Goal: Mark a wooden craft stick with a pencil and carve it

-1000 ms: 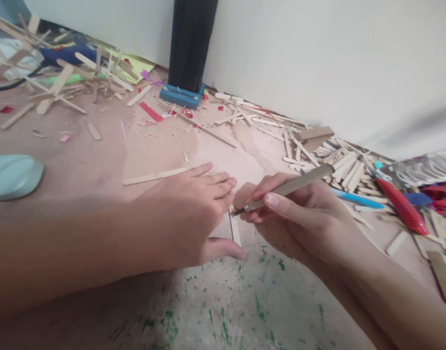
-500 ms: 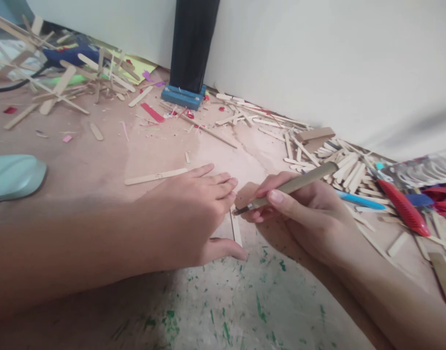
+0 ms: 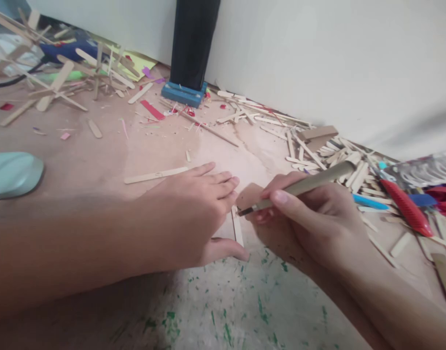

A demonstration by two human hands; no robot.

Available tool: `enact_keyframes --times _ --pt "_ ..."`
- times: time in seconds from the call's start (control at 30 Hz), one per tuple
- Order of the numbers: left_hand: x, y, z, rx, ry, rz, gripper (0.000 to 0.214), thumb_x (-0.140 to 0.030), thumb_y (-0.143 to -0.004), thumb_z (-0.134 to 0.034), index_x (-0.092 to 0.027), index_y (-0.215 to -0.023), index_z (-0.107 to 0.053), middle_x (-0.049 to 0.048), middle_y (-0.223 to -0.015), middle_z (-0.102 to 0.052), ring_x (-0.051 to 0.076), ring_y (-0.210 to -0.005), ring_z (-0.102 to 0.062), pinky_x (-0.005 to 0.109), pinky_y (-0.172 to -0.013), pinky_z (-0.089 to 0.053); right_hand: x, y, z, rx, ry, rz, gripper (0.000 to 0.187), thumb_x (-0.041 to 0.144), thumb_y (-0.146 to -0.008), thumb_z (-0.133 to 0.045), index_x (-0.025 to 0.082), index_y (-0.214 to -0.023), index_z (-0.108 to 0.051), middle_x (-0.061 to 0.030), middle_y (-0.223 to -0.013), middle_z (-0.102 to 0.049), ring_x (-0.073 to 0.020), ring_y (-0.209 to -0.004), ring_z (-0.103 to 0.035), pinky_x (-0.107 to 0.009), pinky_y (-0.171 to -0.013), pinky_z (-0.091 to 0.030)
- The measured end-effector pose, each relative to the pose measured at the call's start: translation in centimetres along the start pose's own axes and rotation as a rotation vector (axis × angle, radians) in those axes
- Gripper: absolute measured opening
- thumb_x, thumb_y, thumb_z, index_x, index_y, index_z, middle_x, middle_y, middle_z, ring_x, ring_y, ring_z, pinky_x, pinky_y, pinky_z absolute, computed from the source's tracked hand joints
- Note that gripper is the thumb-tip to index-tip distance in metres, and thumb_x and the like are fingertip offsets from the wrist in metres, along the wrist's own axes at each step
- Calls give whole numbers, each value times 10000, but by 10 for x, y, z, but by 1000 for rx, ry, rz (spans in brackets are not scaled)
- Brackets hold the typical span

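My left hand [image 3: 204,209] lies flat on the table with its fingers stretched out and the thumb spread toward me. Between its fingers and thumb a short narrow wooden craft stick [image 3: 237,228] shows; its upper end is partly hidden. Pinched like a pen in my right hand [image 3: 306,204] is a slim craft knife [image 3: 306,184] with a grey-olive handle. Its dark tip points left and down at the craft stick, close to or touching a small nick there. Another stick [image 3: 150,176], with a pencil-like mark, reaches up to the left hand's fingers.
A black post [image 3: 193,43] on a blue base [image 3: 184,94] stands by the white wall. Piles of craft sticks [image 3: 339,165] lie right, beside a red-handled tool [image 3: 405,206] and a blue one [image 3: 370,201]. A blue glue gun [image 3: 67,51] sits back left; a pale green object [image 3: 13,175] lies left.
My right hand and the craft knife have shifted slightly to the right, the knife's tip only a little. My left hand stays almost in place over the stick.
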State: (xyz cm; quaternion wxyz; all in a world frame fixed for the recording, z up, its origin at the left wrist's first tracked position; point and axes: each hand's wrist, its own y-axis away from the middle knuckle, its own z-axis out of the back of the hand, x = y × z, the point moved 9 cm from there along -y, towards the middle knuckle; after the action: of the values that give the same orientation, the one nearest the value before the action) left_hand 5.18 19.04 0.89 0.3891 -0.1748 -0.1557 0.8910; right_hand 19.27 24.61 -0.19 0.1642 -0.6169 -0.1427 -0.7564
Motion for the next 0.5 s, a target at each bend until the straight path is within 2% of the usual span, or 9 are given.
enact_keyframes --times 0.13,0.37,0.5 --pt "0 0 2 -15 2 -2 770 -648 -958 -702 33 -1318 -700 253 -1381 -705 384 -1349 -657 563 -1222 -468 23 8 -1 -106 288 150 170 341 -975 -765 267 -827 -802 -8 -788 -746 -141 -676 -685 -245 -572 -550" --pt "0 -3 3 -31 -13 -9 779 -660 -960 -694 38 -1308 -705 247 -1355 -722 371 -1329 -671 536 -1221 -470 35 17 -10 -129 436 249 133 273 -997 -730 264 -875 -781 9 -828 -759 -128 -692 -695 -235 -560 -541" --pt "0 -1 1 -15 -17 1 749 -659 -959 -695 14 -1287 -727 241 -1353 -726 370 -1333 -667 534 -1231 -455 47 28 -16 -168 621 357 58 225 -966 -754 264 -923 -756 -5 -853 -760 -158 -708 -695 -283 -570 -526"
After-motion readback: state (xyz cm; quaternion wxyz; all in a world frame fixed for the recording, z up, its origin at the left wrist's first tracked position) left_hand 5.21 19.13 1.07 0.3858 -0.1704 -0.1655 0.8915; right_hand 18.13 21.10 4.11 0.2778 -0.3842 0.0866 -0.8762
